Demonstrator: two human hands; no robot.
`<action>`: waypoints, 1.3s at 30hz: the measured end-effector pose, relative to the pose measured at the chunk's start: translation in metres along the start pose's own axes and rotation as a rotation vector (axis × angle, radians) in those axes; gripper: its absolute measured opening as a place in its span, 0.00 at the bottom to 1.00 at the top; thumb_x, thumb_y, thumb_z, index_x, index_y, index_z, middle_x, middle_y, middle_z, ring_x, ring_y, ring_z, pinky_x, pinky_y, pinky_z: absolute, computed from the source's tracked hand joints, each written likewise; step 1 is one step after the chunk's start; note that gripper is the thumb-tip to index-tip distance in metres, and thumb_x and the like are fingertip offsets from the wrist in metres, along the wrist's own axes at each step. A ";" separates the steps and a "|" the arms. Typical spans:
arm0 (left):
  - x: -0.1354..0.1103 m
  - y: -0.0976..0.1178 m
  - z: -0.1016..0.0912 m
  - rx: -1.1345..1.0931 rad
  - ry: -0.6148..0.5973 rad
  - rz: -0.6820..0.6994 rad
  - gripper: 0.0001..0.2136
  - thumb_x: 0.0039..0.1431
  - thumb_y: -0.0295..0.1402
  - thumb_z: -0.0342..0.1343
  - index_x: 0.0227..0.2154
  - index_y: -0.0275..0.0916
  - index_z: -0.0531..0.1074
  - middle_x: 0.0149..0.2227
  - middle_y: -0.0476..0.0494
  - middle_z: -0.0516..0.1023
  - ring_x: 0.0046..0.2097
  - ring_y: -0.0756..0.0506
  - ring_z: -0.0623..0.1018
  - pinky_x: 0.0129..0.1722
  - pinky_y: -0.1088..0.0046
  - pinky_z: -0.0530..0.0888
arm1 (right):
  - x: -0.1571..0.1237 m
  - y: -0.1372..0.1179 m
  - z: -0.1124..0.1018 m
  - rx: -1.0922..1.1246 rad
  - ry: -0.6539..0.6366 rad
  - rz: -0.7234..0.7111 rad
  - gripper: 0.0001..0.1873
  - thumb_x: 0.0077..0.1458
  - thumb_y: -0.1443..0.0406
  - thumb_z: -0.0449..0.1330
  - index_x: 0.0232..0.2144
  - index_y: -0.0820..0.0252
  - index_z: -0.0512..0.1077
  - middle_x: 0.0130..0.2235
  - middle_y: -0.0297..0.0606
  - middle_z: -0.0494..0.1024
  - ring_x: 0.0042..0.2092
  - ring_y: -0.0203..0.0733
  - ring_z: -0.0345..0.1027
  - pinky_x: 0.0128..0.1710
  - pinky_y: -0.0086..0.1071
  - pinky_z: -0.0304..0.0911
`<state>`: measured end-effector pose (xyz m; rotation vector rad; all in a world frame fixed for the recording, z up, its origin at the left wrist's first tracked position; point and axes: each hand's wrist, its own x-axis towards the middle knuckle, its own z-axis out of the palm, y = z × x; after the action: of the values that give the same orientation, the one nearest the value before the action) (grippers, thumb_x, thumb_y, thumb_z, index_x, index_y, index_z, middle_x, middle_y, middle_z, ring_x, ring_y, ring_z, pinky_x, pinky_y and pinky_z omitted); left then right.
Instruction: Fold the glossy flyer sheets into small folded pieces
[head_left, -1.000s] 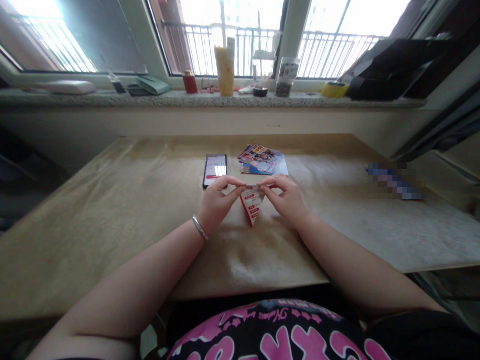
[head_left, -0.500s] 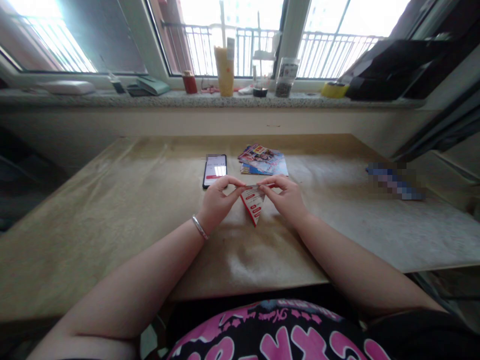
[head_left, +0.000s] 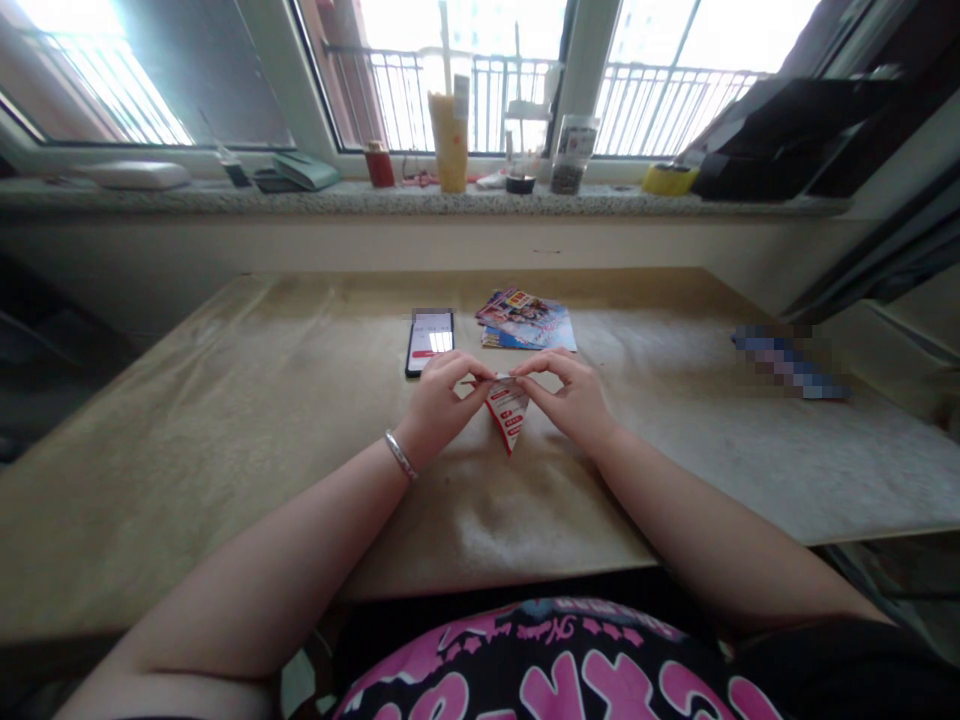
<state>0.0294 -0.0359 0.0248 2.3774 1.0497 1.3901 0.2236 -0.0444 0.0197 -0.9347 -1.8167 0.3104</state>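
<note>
Between my two hands is a piece of printed paper [head_left: 510, 412], white and red, folded to a triangle with its tip pointing down toward me. My left hand [head_left: 448, 397] pinches its upper left corner between thumb and fingers. At the upper right corner, my right hand [head_left: 568, 392] pinches it the same way. The top edge is partly hidden by my fingertips. Just beyond my left hand lies a phone [head_left: 430, 340] with a lit screen. A small pile of colourful printed leaflets [head_left: 529, 320] lies beyond the paper.
The table [head_left: 262, 420] has a yellowish cover. A blurred blue object [head_left: 787, 365] lies at its right side. Behind, the stone windowsill [head_left: 360, 200] carries a red jar [head_left: 379, 165], a tall yellow cup [head_left: 451, 150], a clear container [head_left: 574, 155], yellow tape [head_left: 669, 180] and a black bag [head_left: 780, 140].
The top edge of the folded paper has shifted slightly between my fingertips, and a pale strip shows there now. Both hands stay nearly in place; the phone and leaflets have not moved.
</note>
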 end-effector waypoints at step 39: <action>-0.002 0.002 0.001 0.151 -0.024 0.136 0.06 0.57 0.31 0.57 0.26 0.39 0.70 0.27 0.50 0.74 0.32 0.49 0.71 0.37 0.70 0.66 | -0.001 -0.010 0.008 -0.018 0.007 -0.069 0.04 0.53 0.66 0.60 0.27 0.55 0.69 0.31 0.35 0.74 0.38 0.42 0.67 0.42 0.39 0.63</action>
<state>0.0304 -0.0386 0.0243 2.6116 1.0381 1.3670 0.2123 -0.0504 0.0221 -0.8822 -1.8436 0.2469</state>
